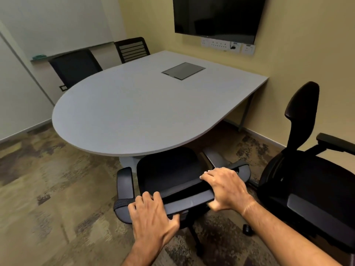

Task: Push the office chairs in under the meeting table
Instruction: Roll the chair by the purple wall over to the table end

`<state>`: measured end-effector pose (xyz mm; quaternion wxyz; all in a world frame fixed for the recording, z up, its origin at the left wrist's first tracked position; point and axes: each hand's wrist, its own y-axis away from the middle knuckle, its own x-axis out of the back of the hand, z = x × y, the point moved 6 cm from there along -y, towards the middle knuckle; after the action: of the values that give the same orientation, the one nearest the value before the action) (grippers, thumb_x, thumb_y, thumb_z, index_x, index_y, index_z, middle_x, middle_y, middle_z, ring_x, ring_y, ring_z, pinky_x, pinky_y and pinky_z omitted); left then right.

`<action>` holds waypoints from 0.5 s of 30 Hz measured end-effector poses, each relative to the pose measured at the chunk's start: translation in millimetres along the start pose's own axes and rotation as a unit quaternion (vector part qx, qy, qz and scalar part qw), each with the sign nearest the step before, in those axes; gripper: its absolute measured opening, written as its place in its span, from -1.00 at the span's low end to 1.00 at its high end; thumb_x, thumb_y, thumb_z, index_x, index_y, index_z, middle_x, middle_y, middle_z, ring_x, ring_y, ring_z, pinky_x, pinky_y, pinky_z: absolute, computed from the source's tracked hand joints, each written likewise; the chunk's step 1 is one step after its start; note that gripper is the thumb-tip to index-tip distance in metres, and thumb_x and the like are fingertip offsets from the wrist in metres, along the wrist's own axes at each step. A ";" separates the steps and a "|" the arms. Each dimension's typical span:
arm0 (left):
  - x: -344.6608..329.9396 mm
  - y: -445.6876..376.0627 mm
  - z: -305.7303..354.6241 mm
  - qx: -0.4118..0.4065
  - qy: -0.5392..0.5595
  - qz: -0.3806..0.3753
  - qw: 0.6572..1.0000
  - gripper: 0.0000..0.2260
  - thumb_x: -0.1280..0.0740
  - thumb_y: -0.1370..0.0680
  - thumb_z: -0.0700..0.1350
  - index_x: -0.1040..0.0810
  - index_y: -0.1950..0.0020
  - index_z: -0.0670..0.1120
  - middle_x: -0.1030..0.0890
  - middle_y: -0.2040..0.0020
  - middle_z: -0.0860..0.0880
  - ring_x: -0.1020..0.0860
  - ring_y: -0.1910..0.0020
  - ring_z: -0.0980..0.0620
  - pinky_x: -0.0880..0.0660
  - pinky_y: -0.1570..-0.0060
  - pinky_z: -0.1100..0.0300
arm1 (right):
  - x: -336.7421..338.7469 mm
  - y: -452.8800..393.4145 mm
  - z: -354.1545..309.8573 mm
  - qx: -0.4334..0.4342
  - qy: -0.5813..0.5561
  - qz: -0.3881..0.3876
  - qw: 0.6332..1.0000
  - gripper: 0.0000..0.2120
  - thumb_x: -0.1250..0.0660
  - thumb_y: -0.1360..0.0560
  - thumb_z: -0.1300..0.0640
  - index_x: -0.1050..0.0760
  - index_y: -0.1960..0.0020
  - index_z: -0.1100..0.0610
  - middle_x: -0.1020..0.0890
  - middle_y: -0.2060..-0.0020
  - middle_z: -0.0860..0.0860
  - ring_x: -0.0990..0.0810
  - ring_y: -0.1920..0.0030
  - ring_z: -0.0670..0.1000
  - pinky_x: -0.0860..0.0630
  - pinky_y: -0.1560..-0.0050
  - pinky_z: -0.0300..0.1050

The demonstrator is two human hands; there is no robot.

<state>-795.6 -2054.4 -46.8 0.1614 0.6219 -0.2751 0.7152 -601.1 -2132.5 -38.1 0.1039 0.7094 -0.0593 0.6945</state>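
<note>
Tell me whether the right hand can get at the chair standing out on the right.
Probably yes: the right hand grips the near chair's backrest, and the right-side chair stands close beside it, nothing between.

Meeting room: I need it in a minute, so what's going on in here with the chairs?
A person is tidying the chairs. Both hands, left hand and right hand, grip the top of the backrest of the near chair, whose seat front sits just under the rounded edge of the meeting table. Another chair stands out on the right, away from the table. Two far chairs sit at the other side.
</note>
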 end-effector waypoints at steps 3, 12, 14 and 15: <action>-1.4 -10.5 -6.9 0.002 -0.012 0.002 1.000 -0.58 -0.19 -0.23 0.31 -0.29 0.23 -0.03 -0.31 0.27 -0.02 -0.27 0.26 -0.03 -0.23 0.20 0.02 | 1.6 -15.4 -1.7 0.014 0.006 0.001 1.000 -0.39 -0.17 -0.19 -0.26 -0.53 -0.13 0.02 -0.61 0.08 -0.09 -0.57 0.05 0.02 -0.51 -0.03 -0.04; -4.6 -50.9 -55.1 -0.009 0.000 -0.001 1.000 -0.59 -0.26 -0.20 0.22 -0.41 0.17 -0.07 -0.47 0.22 -0.02 -0.48 0.19 -0.08 -0.40 0.02 -0.01 | 0.9 -61.0 -35.2 0.011 0.014 0.021 1.000 -0.46 -0.21 -0.21 -0.27 -0.55 -0.06 0.02 -0.60 0.23 -0.10 -0.57 0.20 0.03 -0.54 0.13 -0.03; -4.8 -57.1 -67.4 -0.013 0.005 -0.006 1.000 -0.59 -0.25 -0.20 0.22 -0.41 0.15 -0.06 -0.50 0.21 0.01 -0.50 0.18 -0.06 -0.40 -0.04 0.02 | 2.1 -69.9 -45.4 0.016 0.016 0.025 0.999 -0.45 -0.20 -0.22 -0.28 -0.56 -0.05 0.03 -0.61 0.23 -0.08 -0.58 0.21 0.04 -0.54 0.14 -0.02; -4.8 -59.9 -73.1 -0.015 0.004 -0.008 1.000 -0.59 -0.24 -0.21 0.23 -0.40 0.15 -0.05 -0.49 0.22 0.03 -0.50 0.18 -0.04 -0.40 -0.04 0.04 | 2.4 -73.9 -50.0 0.018 0.017 0.028 0.999 -0.44 -0.19 -0.22 -0.29 -0.56 -0.05 0.03 -0.61 0.23 -0.08 -0.58 0.21 0.04 -0.54 0.14 -0.02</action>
<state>-819.0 -1962.7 -45.4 0.1778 0.6189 -0.2799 0.7121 -632.8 -2049.0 -39.8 0.0724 0.6977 -0.0649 0.7098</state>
